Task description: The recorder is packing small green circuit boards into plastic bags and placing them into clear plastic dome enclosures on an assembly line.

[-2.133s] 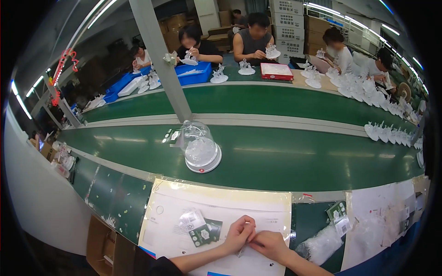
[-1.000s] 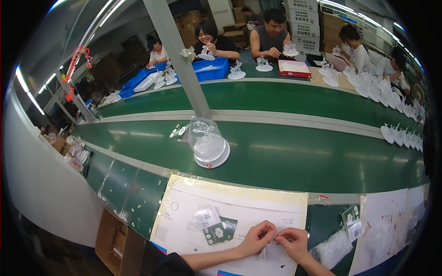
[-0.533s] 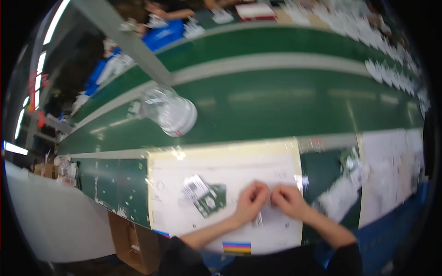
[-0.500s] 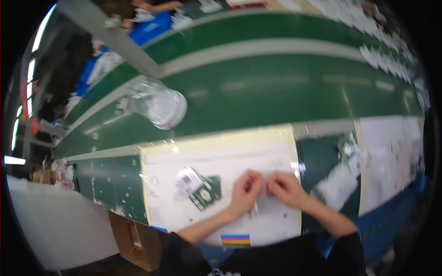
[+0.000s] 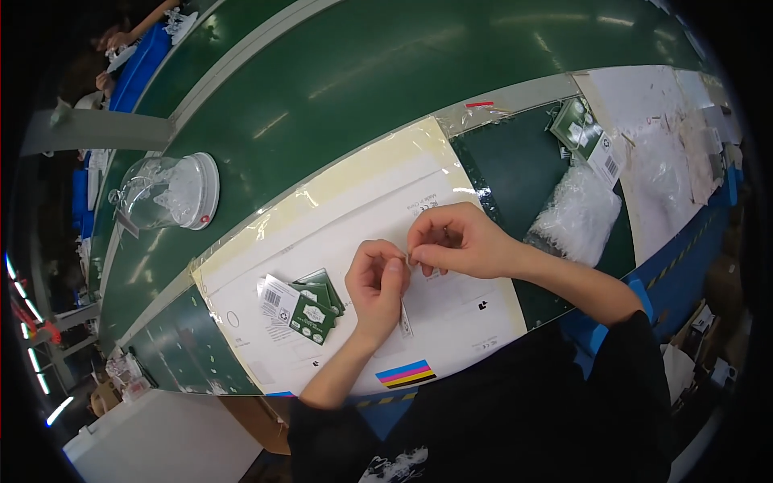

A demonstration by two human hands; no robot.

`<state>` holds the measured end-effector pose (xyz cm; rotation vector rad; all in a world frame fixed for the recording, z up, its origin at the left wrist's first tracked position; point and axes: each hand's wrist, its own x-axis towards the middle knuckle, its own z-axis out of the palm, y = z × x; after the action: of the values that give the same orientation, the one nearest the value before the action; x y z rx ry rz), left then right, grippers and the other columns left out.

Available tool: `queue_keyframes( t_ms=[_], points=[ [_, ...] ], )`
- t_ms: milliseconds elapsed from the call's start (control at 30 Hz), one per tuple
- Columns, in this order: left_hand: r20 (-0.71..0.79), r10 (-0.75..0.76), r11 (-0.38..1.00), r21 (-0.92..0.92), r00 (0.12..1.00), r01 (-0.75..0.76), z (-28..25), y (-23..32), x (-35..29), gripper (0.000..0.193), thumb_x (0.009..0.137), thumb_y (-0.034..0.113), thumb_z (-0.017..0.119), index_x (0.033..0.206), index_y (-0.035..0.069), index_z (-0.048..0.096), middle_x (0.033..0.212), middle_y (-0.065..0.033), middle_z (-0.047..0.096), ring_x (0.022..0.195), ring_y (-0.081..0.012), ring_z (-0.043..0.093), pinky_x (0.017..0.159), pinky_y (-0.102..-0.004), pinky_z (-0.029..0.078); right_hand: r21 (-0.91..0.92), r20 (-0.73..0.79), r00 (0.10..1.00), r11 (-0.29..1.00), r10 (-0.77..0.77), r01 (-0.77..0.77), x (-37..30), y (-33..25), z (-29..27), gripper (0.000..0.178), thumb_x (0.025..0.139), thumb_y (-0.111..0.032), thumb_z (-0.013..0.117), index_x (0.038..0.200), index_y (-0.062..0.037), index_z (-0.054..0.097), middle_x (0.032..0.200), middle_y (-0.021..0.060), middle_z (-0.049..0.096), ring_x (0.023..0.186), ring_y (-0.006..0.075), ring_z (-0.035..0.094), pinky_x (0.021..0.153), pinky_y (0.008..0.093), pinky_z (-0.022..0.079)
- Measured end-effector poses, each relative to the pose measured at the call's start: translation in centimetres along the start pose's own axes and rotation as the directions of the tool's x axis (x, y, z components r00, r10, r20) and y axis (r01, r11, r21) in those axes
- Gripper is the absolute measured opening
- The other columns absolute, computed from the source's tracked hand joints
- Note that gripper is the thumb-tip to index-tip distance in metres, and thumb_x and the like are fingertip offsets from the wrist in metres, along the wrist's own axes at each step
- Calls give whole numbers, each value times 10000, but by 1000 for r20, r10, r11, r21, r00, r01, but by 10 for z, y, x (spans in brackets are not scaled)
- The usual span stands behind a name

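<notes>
Two hands nearly meet: left hand (image 5: 377,288), right hand (image 5: 455,240).
Fingers (image 5: 393,272) pinch almost closed, contents unclear; green-and-white cards (image 5: 309,317) lie at their eight o'clock.

White strip (image 5: 406,324), green-and-white cards (image 5: 312,316), black sleeves (image 5: 640,374)

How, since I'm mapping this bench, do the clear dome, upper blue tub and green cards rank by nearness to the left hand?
1. Green cards, left of the left hand.
2. Clear dome, farther left.
3. Upper blue tub, top left.
</notes>
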<state>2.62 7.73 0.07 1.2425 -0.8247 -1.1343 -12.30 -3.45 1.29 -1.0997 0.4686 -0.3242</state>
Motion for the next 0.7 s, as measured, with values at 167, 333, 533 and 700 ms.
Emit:
queue_keyframes(
  t_ms=[167,333,533,700],
  points=[
    [15,11,999,50,1000,-11,-1,0,0,67,941,89,473,943,22,474,635,-6,460,496,-61,396,451,-202,322,-53,-42,999,998,-27,25,-1,7,3,41,868,-49,564,845,-15,556,752,26,612,647,84,597,564,211,474],
    [-10,-30,998,56,1000,30,1,4,1,63,946,87,474,955,25,480,644,-7,467,503,-66,412,455,-203,331,-367,6,994,924,-112,107,-2,7,1,91,869,-33,531,784,-1,520,713,51,613,603,90,582,533,215,463],
    [17,-23,999,33,1000,23,1,-1,0,80,958,104,475,966,25,483,647,-4,469,506,-69,418,455,-203,335,-436,-85,964,879,-252,191,-5,12,7,81,868,-37,564,813,15,591,709,58,619,623,93,604,559,226,491],
    [-15,-45,999,-20,999,44,1,-2,-3,51,937,39,501,979,12,509,694,2,503,558,-50,442,492,-194,351,-216,-158,955,952,-253,216,-2,12,4,96,817,5,653,911,13,670,808,66,664,693,101,636,612,212,509]
  ],
)
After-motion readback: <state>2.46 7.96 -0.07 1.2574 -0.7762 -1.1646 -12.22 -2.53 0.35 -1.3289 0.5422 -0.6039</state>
